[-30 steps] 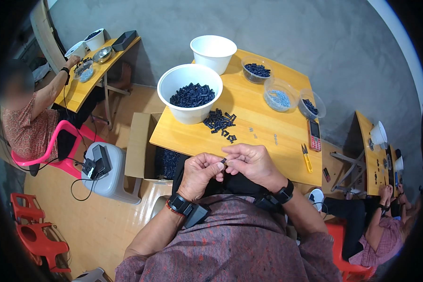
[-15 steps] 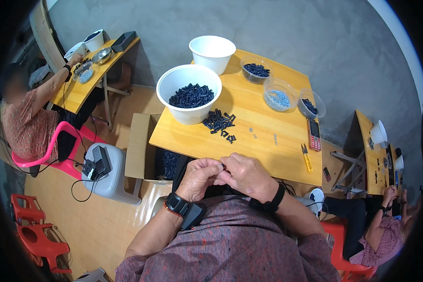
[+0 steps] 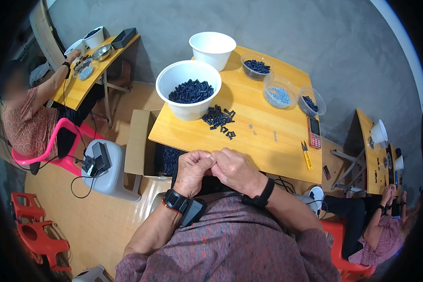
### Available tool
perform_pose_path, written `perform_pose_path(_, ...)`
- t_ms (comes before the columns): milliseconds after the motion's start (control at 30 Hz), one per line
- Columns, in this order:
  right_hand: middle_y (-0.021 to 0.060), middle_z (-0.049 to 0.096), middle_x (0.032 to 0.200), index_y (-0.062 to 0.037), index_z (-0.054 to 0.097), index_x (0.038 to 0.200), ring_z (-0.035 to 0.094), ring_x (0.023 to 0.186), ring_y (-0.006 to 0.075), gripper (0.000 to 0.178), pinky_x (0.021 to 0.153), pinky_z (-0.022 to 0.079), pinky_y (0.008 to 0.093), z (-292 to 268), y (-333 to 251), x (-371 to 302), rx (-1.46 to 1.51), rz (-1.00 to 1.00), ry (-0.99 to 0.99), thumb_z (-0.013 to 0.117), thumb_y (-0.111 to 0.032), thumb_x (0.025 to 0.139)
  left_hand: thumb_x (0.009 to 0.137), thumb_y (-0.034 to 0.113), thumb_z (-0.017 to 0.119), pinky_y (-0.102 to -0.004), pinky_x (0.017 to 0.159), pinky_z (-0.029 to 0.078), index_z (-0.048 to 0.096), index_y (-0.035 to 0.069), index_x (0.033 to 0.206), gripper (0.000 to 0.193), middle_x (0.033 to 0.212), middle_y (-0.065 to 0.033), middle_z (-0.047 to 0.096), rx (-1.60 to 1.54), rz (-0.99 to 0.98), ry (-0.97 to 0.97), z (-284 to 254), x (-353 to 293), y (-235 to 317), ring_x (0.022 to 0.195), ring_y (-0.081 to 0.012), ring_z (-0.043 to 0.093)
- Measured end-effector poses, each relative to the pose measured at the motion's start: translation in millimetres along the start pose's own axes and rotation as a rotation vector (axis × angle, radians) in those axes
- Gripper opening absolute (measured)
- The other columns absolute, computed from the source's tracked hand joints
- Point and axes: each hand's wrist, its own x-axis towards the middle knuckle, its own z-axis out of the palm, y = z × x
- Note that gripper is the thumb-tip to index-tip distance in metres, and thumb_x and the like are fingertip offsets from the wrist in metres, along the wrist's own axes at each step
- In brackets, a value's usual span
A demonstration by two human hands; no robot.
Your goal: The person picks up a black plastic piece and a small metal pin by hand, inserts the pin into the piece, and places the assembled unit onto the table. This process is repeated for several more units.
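Observation:
At the near edge of the wooden table, my left hand and my right hand meet at the fingertips. Both are closed in a pinch, and whatever sits between the fingers is hidden. A loose pile of small black plastic pieces lies just beyond them. The white bucket beside that pile is heaped with more such pieces. Several tiny metal bits rest on the bare wood to the right. Yellow-handled snips lie near the right corner.
An empty white bucket stands at the back. Clear tubs hold black pieces and small light-blue parts. A red keypad phone lies at the right edge. Below left is a cardboard box. Co-workers sit at tables on both sides.
Both hands have shifted slightly up and left, still together. A dark bit that showed at the fingertips before is now out of sight.

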Motion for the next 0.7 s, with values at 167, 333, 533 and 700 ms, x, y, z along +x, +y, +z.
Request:
perform_pose_path(167, 0.0142, 0.061, 0.083, -0.0001, 0.064, 0.102, 0.063, 0.069, 0.0307, 0.023, 0.061, 0.052, 0.0364, -2, 9, 17, 0.257, 0.056, -0.02, 0.069, -0.007, 0.08, 0.089, 0.003, 0.062, -0.0259, 0.059, 0.053, 0.065, 0.0, 0.08, 0.01, 0.075, -0.0063, 0.066, -0.022, 0.099, 0.065, 1, 1, 6, 0.063, -0.0113, 0.062)
perform_pose_path(333, 0.0153, 0.062, 0.085, -0.0011, 0.067, 0.104, 0.063, 0.075, 0.0324, 0.022, 0.066, 0.051, 0.0384, -5, 45, 38, 0.155, 0.208, 0.05, 0.067, -0.004, 0.083, 0.089, 0.005, 0.06, -0.024, 0.055, 0.047, 0.058, 0.005, 0.085, 0.004, 0.075, -0.005, 0.062, -0.012, 0.585, 0.624, -29, 19, 29, 0.059, -0.0094, 0.054)
perform_pose_path(533, 0.0164, 0.057, 0.087, -0.0016, 0.068, 0.095, 0.063, 0.078, 0.0348, 0.013, 0.069, 0.052, 0.044, 2, 57, 57, -0.117, 0.156, -0.083, 0.06, -0.004, 0.085, 0.089, 0.014, 0.064, -0.0218, 0.054, 0.041, 0.055, 0.008, 0.096, 0.014, 0.076, 0.0017, 0.053, -0.15, 0.463, 1.002, -105, 39, 21, 0.061, -0.0071, 0.048)
perform_pose_path(700, 0.0183, 0.056, 0.089, 0.0011, 0.064, 0.087, 0.063, 0.081, 0.038, 0.014, 0.073, 0.053, 0.0464, 4, 59, 60, -0.177, 0.124, -0.196, 0.053, -0.007, 0.09, 0.09, 0.017, 0.063, -0.0223, 0.06, 0.042, 0.051, -0.001, 0.114, 0.032, 0.083, -0.0008, 0.051, -0.065, 0.146, 1.045, -99, 37, 27, 0.072, -0.0094, 0.049)
